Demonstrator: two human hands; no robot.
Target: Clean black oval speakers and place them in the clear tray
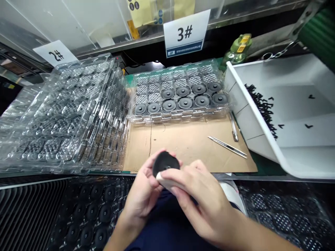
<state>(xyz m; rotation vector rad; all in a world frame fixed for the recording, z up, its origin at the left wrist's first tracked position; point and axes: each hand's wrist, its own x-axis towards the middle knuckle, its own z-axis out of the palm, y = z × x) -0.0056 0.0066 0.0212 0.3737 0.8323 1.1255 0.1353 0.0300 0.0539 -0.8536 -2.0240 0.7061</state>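
Head view: my left hand [140, 190] holds a light-looking black disc [165, 163] by its rim, the safe hold; my right hand [202, 202] presses a white pad [163, 181] on it.

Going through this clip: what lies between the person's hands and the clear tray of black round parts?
In the head view, only a brown cardboard sheet lies between the left hand, the right hand and the clear plastic tray; steel tweezers lie off to the right.
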